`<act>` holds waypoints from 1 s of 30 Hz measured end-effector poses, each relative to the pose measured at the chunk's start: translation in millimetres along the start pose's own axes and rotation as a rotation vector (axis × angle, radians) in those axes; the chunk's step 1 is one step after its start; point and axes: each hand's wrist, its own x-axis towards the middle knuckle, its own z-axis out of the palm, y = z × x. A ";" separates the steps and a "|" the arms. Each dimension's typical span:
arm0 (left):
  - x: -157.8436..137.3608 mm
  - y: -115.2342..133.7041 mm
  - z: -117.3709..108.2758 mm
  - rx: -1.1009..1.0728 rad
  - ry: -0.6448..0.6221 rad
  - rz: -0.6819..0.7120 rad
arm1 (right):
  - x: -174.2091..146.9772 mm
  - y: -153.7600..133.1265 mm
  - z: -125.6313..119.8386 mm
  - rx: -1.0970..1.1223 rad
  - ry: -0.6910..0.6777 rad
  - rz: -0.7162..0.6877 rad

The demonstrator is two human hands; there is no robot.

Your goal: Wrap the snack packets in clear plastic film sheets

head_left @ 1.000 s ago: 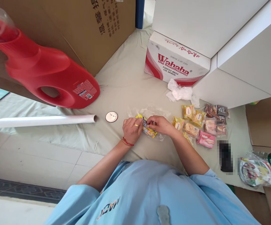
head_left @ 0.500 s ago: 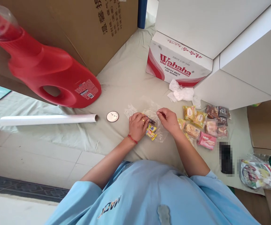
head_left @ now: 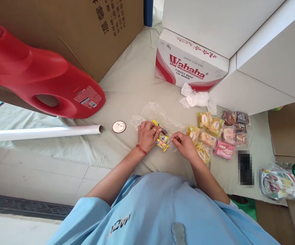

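Observation:
A crinkled clear plastic bag [head_left: 154, 109] lies spread on the pale cloth, with several small wrapped candies [head_left: 162, 145] in yellow and dark wrappers on it. My left hand [head_left: 149, 135], with a red string at the wrist and a ring, is bent over the candies; its fingers are curled, the tips against a dark wrapper. To the right, my right hand [head_left: 184, 143] is closed in a pinch at the bag's near right edge. The thin film between its fingertips is hard to make out. Yellow-wrapped snack cakes [head_left: 193, 133] lie just beyond the right hand.
At the right lie a pink wafer pack [head_left: 224, 150], brown snack packs [head_left: 230, 117] and a blurred black object [head_left: 245, 168]. White tissue [head_left: 197, 99] sits before a Wahaha carton [head_left: 188, 64]. Leftward are a round disc [head_left: 119, 127], a white roll [head_left: 48, 132] and a red jug [head_left: 68, 83].
My right hand has moved down and a little left, from above the bag to its near right edge. The left hand stays over the candies. The whole view has shifted slightly.

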 end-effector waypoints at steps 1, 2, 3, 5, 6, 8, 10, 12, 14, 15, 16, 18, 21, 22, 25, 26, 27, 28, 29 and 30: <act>-0.1 -0.5 0.5 -0.009 0.004 0.002 | -1.0 2.0 -2.2 0.005 0.042 -0.009; -0.2 -1.0 1.1 -0.017 0.007 0.003 | -2.2 4.1 -4.7 -0.007 0.069 -0.007; -0.2 -1.4 1.6 -0.023 0.011 0.005 | -3.4 6.1 -7.0 -0.036 0.084 0.006; -0.2 -2.0 2.5 -0.023 0.016 0.007 | -5.5 8.1 -11.0 -0.146 0.065 0.038; -0.2 -2.2 2.8 -0.020 0.016 0.011 | -6.1 7.3 -12.4 -0.221 0.041 0.041; -0.1 -2.1 3.0 -0.014 0.017 0.020 | -5.3 0.3 -13.3 -0.364 0.002 0.012; -0.1 -1.6 2.7 -0.004 0.015 0.023 | 0.0 -13.0 -11.8 -0.447 -0.002 -0.047; -0.2 -0.9 2.2 0.010 0.014 0.022 | 11.4 -27.8 -8.6 -0.471 0.017 -0.096; -0.3 -0.1 1.8 0.025 0.019 0.027 | 28.3 -38.5 -4.4 -0.486 0.018 -0.107; -0.3 0.3 1.7 0.029 0.023 0.031 | 37.9 -41.2 -2.2 -0.498 0.007 -0.092; -0.3 0.6 1.4 0.031 0.026 0.036 | 47.4 -42.2 0.0 -0.510 -0.016 -0.071; 0.1 1.3 0.6 0.028 0.022 0.049 | 64.0 -39.9 3.7 -0.508 -0.095 -0.041; 2.3 2.9 -2.2 0.016 0.002 0.093 | 76.8 -32.2 5.9 -0.422 -0.186 -0.052; 3.6 3.7 -3.3 0.012 -0.003 0.109 | 77.6 -29.6 5.8 -0.379 -0.197 -0.065; 8.5 6.1 -6.2 0.005 -0.040 0.144 | 73.5 -23.6 4.1 -0.270 -0.222 -0.113; 10.3 6.7 -6.6 0.009 -0.062 0.147 | 71.5 -22.2 3.5 -0.250 -0.236 -0.130; 12.1 7.0 -6.8 0.019 -0.088 0.147 | 69.7 -21.4 2.8 -0.238 -0.250 -0.146; 13.8 7.0 -6.7 0.033 -0.113 0.145 | 68.4 -21.0 1.9 -0.233 -0.264 -0.156; 15.6 6.9 -6.4 0.049 -0.135 0.143 | 67.8 -21.3 0.6 -0.233 -0.269 -0.161; 17.4 6.6 -6.1 0.063 -0.152 0.143 | 68.0 -22.1 -1.1 -0.240 -0.255 -0.156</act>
